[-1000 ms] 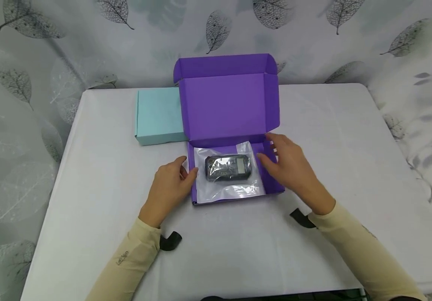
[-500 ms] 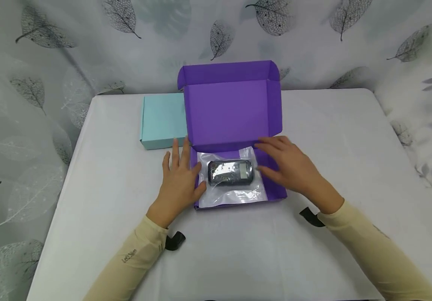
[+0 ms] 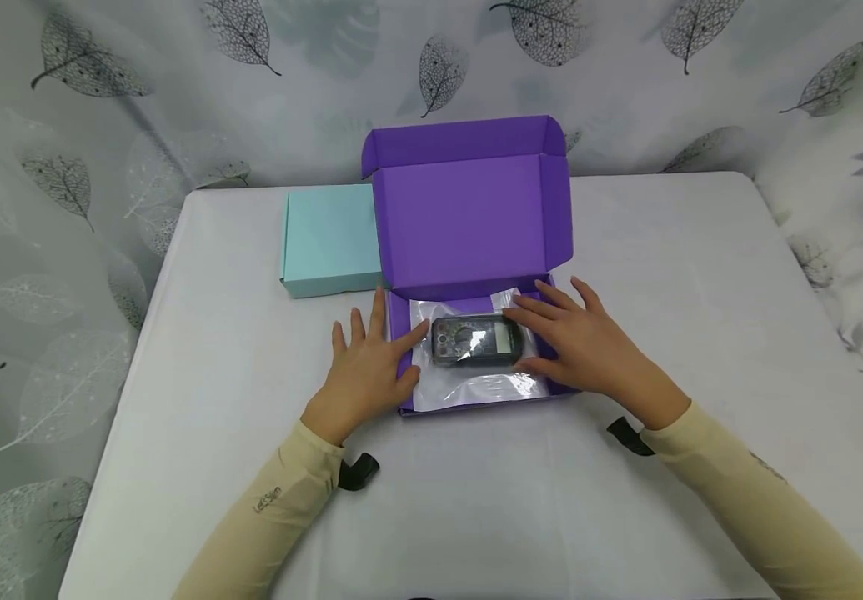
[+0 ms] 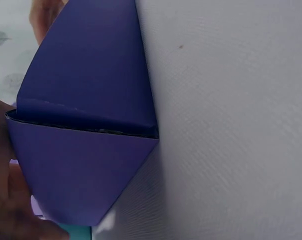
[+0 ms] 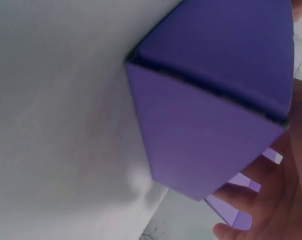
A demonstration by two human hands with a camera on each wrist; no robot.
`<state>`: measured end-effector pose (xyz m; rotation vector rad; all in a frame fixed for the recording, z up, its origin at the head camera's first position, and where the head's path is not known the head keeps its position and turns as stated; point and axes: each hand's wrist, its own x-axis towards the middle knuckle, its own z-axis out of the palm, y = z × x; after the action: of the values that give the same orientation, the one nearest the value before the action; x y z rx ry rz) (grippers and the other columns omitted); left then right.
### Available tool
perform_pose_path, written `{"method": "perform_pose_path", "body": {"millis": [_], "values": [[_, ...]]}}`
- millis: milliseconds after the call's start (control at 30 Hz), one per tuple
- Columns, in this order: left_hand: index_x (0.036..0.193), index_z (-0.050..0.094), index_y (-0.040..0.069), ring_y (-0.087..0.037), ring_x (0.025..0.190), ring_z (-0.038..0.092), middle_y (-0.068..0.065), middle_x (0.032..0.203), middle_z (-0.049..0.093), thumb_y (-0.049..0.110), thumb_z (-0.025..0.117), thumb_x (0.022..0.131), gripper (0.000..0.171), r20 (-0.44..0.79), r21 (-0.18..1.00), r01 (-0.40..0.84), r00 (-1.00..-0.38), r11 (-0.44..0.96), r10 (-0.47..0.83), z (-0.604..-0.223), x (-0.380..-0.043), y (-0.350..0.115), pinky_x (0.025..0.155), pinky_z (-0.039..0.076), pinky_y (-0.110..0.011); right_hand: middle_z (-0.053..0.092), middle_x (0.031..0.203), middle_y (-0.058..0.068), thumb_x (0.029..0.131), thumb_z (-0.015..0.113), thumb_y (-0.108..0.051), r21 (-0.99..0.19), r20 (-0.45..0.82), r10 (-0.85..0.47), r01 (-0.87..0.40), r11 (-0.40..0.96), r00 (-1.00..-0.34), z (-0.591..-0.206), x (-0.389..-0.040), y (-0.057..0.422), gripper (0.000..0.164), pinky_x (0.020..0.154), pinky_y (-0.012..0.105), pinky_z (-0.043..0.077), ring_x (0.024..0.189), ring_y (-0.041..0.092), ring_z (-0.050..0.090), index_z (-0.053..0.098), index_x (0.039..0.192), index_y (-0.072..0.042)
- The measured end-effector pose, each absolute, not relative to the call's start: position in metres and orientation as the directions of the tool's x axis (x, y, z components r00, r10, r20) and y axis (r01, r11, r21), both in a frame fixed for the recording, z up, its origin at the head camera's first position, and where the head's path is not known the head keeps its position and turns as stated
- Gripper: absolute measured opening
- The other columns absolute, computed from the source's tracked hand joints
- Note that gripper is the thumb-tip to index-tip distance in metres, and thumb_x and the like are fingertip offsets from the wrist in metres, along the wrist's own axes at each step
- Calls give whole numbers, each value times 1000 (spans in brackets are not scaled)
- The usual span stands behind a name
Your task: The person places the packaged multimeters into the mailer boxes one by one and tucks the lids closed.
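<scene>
A purple cardboard box stands with its lid raised, in the middle of the table. Inside lies a dark device with a round dial and a pale screen, like a multimeter, in a clear plastic bag. My left hand, fingers spread, reaches over the box's left wall, thumb and index finger at the bag's left edge. From the right, my right hand extends its fingers over the device's right end. Both wrist views show the box's outer side close up, with hand parts at the edge.
A closed teal box sits directly left of the purple one, near the table's back edge. White cloth covers the table. A leaf-patterned curtain hangs behind and at both sides.
My left hand has gone from curled fingers at the box's left wall to spread ones. My right fingers have moved inward onto the device's end. Box and device have shifted slightly right.
</scene>
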<state>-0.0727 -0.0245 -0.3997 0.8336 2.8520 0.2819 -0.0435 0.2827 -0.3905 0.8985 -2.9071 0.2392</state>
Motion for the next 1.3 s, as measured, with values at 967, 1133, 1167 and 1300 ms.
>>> {"method": "perform_pose_path", "body": {"millis": [967,1133,1167,1300], "values": [[138,39,7,-22,111,52,-7,130,48,42,48,93,58,119,728,300,-941,616,317,-345,-171,-44,85,45,-39,46,138,6,89,60,-41,-694,182,87,-65,717,-979,-332,-138,331,64,91,47,42,120,25,47,38,143,-14],[150,18,12,-20,121,45,-6,139,44,52,37,96,70,-146,836,82,-920,542,364,-363,-204,-41,98,36,-40,39,141,15,91,52,-51,-855,-144,21,135,501,-989,-355,-165,332,80,91,46,42,120,29,47,13,151,-16],[150,18,11,-20,118,48,-7,136,46,50,37,97,69,-164,847,68,-910,527,381,-368,-206,-40,97,37,-39,40,140,16,91,51,-50,-871,-183,-2,161,464,-983,-358,-167,332,80,89,45,44,118,30,49,12,151,-15],[149,21,10,-18,105,56,-7,129,52,42,41,98,63,-129,879,86,-904,470,408,-378,-207,-40,88,44,-37,45,134,18,93,49,-47,-913,-191,-47,159,376,-981,-363,-171,331,74,83,43,48,110,32,54,16,150,-14]]}}
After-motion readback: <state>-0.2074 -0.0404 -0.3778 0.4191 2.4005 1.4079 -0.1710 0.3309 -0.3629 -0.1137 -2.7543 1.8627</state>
